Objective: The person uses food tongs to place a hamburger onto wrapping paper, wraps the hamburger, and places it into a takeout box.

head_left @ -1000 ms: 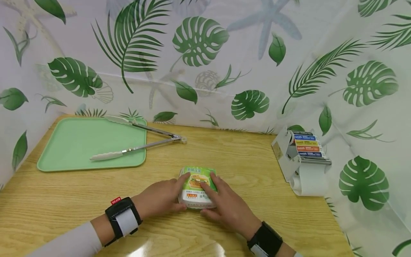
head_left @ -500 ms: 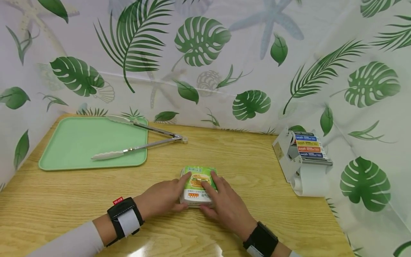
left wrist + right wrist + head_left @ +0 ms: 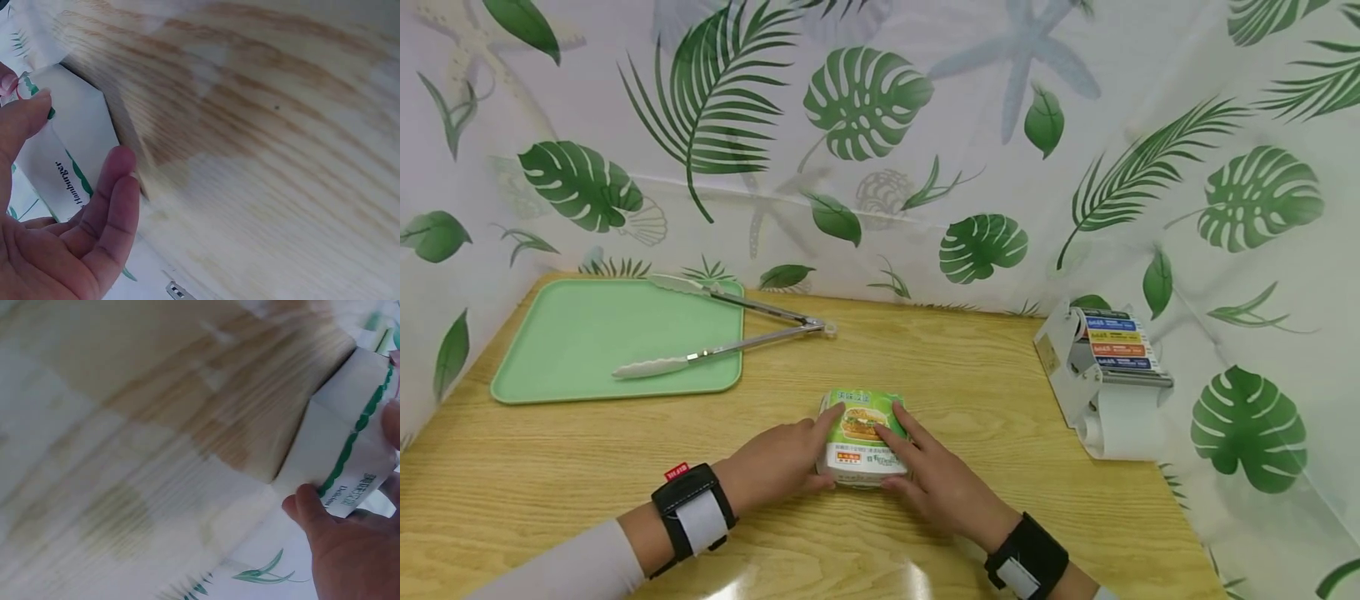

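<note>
A small green and white hamburger box (image 3: 856,427) with a burger picture on its lid stands on the wooden table, closed. My left hand (image 3: 775,465) holds its left side, thumb and fingers around the near and far corners. From the right, my right hand (image 3: 953,493) grips the box, a finger over the lid and the thumb at the near right corner. The left wrist view shows the white side of the box (image 3: 81,140) against the left fingers. In the right wrist view, the right hand (image 3: 356,550) touches the other side, which has a green scalloped line.
At the back left lies a light green tray (image 3: 572,333), with spread metal tongs (image 3: 760,337) partly across it. A label dispenser (image 3: 1101,375) with coloured rolls stands at the right edge. A leaf-patterned sheet (image 3: 880,200) hangs behind the table (image 3: 962,367).
My right hand and wrist have shifted slightly right, its thumb now at the box's near right corner. The left hand and the box stay nearly where they were.
</note>
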Demonstrator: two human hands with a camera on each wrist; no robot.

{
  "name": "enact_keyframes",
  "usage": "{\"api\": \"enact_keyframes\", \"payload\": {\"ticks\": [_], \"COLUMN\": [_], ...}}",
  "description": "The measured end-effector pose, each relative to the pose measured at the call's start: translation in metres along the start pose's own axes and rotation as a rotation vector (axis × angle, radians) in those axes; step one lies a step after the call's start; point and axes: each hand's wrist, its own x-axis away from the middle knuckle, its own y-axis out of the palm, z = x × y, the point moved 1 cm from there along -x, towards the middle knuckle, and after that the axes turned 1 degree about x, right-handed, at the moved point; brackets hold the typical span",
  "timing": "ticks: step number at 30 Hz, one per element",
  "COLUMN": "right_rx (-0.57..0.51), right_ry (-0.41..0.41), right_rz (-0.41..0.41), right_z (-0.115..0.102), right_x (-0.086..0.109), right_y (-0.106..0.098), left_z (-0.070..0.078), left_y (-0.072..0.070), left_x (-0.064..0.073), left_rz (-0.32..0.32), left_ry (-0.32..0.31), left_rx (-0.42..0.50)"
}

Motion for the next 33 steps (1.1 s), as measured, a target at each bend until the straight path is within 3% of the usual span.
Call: {"api": "enact_keyframes", "payload": {"ticks": [10, 17, 21, 24, 33], "right_rx": [-0.107, -0.132, -0.258, -0.279, -0.317], "right_ry": [0.017, 0.032, 0.041, 0.037, 0.021], "right_rz": [0.008, -0.100, -0.160, -0.196, -0.211], "right_z": [0.002, 0.005, 0.011, 0.014, 0.015], "right_x": [-0.002, -0.018, -0.027, -0.030, -0.033], "right_y": [-0.006, -0.035, -0.045, -0.044, -0.033], "left_z": [-0.003, 0.000, -0.002, -0.006, -0.011], "left_y": [-0.005, -0.025, -0.035, -0.034, -0.026], "left_x": [0.001, -0.012, -0.026, -0.032, -0.030], "left_rz": [-0.040, -0.080, -0.118, -0.153, -0.125], "left_ry": [-0.034, -0.125, -0.062, -0.001, 0.028], "left_rx": [0.041, 0.035, 0.053, 0.060, 0.074]}}
